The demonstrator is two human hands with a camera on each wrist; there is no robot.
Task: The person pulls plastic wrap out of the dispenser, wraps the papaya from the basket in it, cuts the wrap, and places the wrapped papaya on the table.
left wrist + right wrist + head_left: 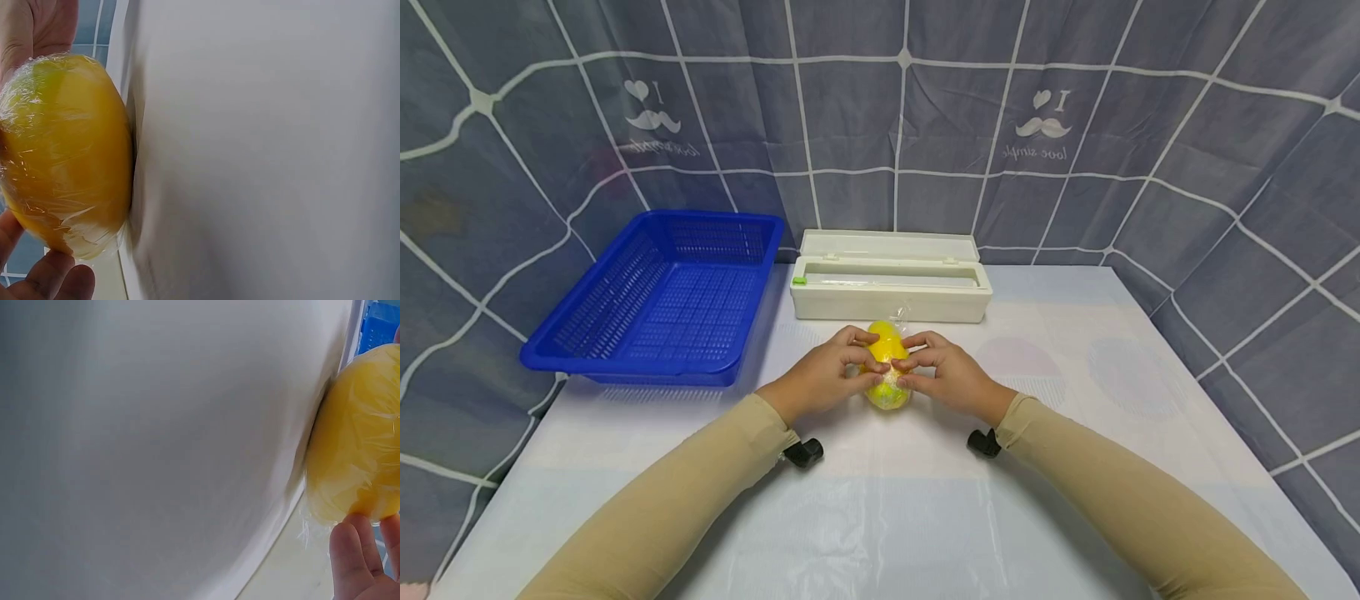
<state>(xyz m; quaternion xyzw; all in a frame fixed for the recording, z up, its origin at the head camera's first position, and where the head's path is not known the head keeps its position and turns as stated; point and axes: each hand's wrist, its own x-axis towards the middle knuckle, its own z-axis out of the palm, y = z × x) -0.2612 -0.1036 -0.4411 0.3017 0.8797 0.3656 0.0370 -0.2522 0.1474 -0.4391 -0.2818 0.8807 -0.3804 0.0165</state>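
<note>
A yellow, mango-like fruit (887, 395) wrapped in clear cling film lies on the table between the two hands. A greenish patch shows at its near end, and the film is wrinkled and shiny. From the left, the left hand (829, 373) holds it, thumb and fingertips bent over its top. The right hand (953, 377) grips it from the right in the same way, the fingertips of both hands nearly meeting. In the left wrist view, the wrapped fruit (75, 156) rests against the table. The right wrist view shows fingertips at the fruit's (356, 437) far end, where loose film sticks out.
Just behind the fruit stands a white cling film box (891, 305) with its lid raised and a green slider at its left end. A blue plastic basket (733, 367) sits at the back left. Grey checked curtain (850, 108) surrounds the white-covered table (910, 533).
</note>
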